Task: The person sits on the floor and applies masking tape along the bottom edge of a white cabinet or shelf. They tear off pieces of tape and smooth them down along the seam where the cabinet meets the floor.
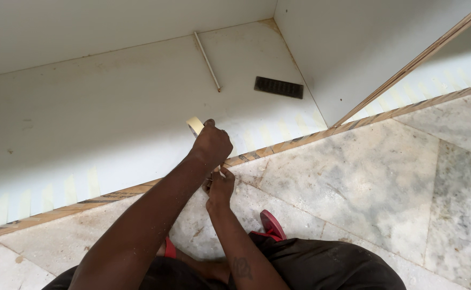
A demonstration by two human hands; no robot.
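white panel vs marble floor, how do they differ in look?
The white panel is plain and smooth with faint smudges; the marble floor is veined grey and split by tile joints. The white panel has pale tape strips along its near edge; the marble floor has none. A thin rod and a dark vent grille sit on the panel, while a red sandal rests on the floor. Both are flat, light surfaces.

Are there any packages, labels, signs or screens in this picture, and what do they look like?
No packages, signs or screens show.
Tape strips: short pale yellow bands, side by side along the front edge of the white board.
Tape piece: pale yellow, curling up from the left hand; the right hand is just below, at the board's edge.
Edge band: thin brown strip with dark marks, too small to make out.
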